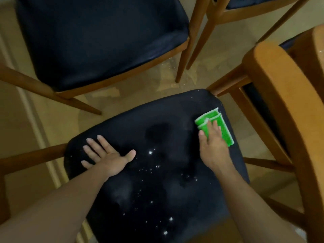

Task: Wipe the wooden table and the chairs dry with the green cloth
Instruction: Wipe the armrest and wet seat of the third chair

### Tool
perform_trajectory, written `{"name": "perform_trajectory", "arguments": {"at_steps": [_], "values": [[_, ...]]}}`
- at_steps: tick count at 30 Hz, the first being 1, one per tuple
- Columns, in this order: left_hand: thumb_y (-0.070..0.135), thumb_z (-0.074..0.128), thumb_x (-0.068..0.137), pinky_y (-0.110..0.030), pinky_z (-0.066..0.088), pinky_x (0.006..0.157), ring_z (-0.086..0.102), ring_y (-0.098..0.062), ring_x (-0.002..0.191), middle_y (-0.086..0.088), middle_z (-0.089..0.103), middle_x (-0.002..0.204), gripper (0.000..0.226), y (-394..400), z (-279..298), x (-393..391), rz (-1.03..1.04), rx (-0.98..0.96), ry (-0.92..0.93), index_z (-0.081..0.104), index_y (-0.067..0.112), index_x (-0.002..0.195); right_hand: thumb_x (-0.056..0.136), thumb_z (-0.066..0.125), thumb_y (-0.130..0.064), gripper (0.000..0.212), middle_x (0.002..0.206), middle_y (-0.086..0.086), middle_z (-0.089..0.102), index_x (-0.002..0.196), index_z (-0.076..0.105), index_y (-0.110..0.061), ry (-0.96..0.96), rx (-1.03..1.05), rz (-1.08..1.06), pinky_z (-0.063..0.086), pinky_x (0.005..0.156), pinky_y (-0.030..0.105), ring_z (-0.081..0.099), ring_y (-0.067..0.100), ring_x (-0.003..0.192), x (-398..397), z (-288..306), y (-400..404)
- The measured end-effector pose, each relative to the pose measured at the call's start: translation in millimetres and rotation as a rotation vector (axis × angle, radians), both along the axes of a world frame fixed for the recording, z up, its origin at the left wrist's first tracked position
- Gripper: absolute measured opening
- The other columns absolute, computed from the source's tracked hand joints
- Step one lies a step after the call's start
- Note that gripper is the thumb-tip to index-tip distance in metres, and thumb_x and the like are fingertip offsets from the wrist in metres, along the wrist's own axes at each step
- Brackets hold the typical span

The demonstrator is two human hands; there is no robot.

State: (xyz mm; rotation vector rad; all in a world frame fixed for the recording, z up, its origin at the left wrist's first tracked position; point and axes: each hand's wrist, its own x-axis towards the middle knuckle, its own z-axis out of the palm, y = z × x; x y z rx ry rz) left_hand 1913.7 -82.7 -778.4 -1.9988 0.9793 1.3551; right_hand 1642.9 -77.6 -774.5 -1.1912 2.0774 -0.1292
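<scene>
Two bare forearms enter from the bottom edge, nearest the lens. The right hand lies flat, fingers straight, pressing the folded green cloth with white edging onto the far right corner of the black padded chair seat. No curl round the cloth; it is held by pressure alone. The left hand is spread wide, palm down, braced on the seat's left side and holding nothing.

Seat surface: bright droplets scattered through the middle and towards the near edge, plus darker damp patches between the hands. Judged: this chair is only partly dried.

Outward: curved light wooden backrest at right, a second black-seated wooden chair beyond, and the legs of a third chair at top right. Pale tiled floor below. No worktop in view.

Risks:
- cloth sits near the seat's right edge; a stroke outward could carry it off onto the floor
- flat-palm hold may let the folds slide apart
- a quick sweep could flick droplets rather than soak them up
</scene>
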Motion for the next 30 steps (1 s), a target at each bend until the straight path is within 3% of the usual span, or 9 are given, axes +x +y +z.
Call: {"name": "perform_trajectory", "arguments": {"at_steps": [4,7,9,13,16,18,21,26,30], "values": [[0.083,0.044,0.072,-0.058,-0.017,0.106,-0.046,-0.034,0.126,-0.015,-0.058,0.130,0.128,1,-7,3,-0.012,-0.013,-0.003,-0.050,0.013,0.126,0.101,0.035,-0.036,0.060,0.162,0.009,-0.001,0.154,0.012,-0.019,0.157,-0.026,0.281,0.005,0.116,0.052,-0.005,0.029,0.148,65,-30,22],[0.083,0.045,0.072,-0.058,-0.017,0.106,-0.046,-0.034,0.126,-0.015,-0.058,0.129,0.129,1,-12,2,-0.009,-0.017,-0.013,-0.050,0.013,0.125,0.098,0.022,-0.046,0.063,0.158,-0.004,-0.020,0.151,-0.009,-0.032,0.087,-0.049,0.594,-0.014,0.112,0.042,-0.030,0.017,0.141,104,-37,58],[0.083,0.045,0.071,-0.058,-0.017,0.106,-0.046,-0.034,0.126,-0.015,-0.059,0.129,0.130,1,-14,3,-0.007,-0.014,-0.019,-0.051,0.013,0.124,0.099,0.022,-0.046,0.061,0.152,-0.014,-0.029,0.145,-0.018,-0.037,0.063,-0.052,0.639,-0.015,0.113,0.038,-0.035,0.009,0.136,96,-40,56],[0.084,0.042,0.071,-0.058,-0.017,0.106,-0.046,-0.035,0.126,-0.015,-0.060,0.128,0.125,1,-16,4,-0.006,-0.021,-0.016,-0.055,0.016,0.110,0.101,0.038,-0.033,0.060,0.161,-0.005,0.002,0.153,0.009,-0.026,0.144,-0.140,0.192,0.004,0.119,0.042,-0.002,0.017,0.147,22,-41,13],[0.085,0.041,0.071,-0.058,-0.018,0.106,-0.048,-0.035,0.124,-0.014,-0.064,0.122,0.124,2,-19,4,-0.018,-0.027,-0.027,-0.059,0.017,0.101,0.102,0.035,-0.035,0.056,0.161,0.002,0.014,0.153,0.017,-0.019,0.156,-0.121,-0.154,0.011,0.119,0.045,0.008,0.024,0.148,-25,-42,-37],[0.086,0.040,0.070,-0.058,-0.018,0.105,-0.049,-0.035,0.123,-0.011,-0.069,0.111,0.124,3,-20,4,-0.025,-0.019,-0.034,-0.061,0.018,0.095,0.103,0.030,-0.038,0.056,0.161,0.004,0.015,0.153,0.017,-0.017,0.194,-0.085,-0.229,0.012,0.118,0.045,0.010,0.027,0.148,-26,-47,-64],[0.088,0.039,0.067,-0.059,-0.019,0.104,-0.050,-0.035,0.122,-0.006,-0.073,0.093,0.125,3,-22,5,-0.033,-0.018,-0.033,-0.064,0.020,0.090,0.102,0.030,-0.038,0.057,0.161,0.005,0.012,0.154,0.017,-0.018,0.324,-0.081,-0.134,0.009,0.117,0.051,0.008,0.029,0.148,12,-48,-75],[0.089,0.039,0.066,-0.059,-0.017,0.105,-0.048,-0.035,0.124,-0.006,-0.074,0.091,0.127,3,-22,4,-0.033,0.002,-0.059,-0.067,0.020,0.085,0.100,0.030,-0.041,0.056,0.161,-0.003,0.010,0.152,0.017,-0.026,0.159,-0.158,0.530,-0.004,0.113,0.044,0.002,0.023,0.148,99,-41,-43],[0.089,0.038,0.066,-0.059,-0.018,0.105,-0.049,-0.035,0.123,-0.005,-0.073,0.090,0.126,2,-20,4,-0.029,0.010,-0.040,-0.065,0.020,0.086,0.100,0.039,-0.035,0.052,0.155,0.001,0.030,0.149,0.029,-0.024,0.120,-0.211,0.414,0.013,0.115,0.037,0.023,0.021,0.143,34,-43,-73]]}}
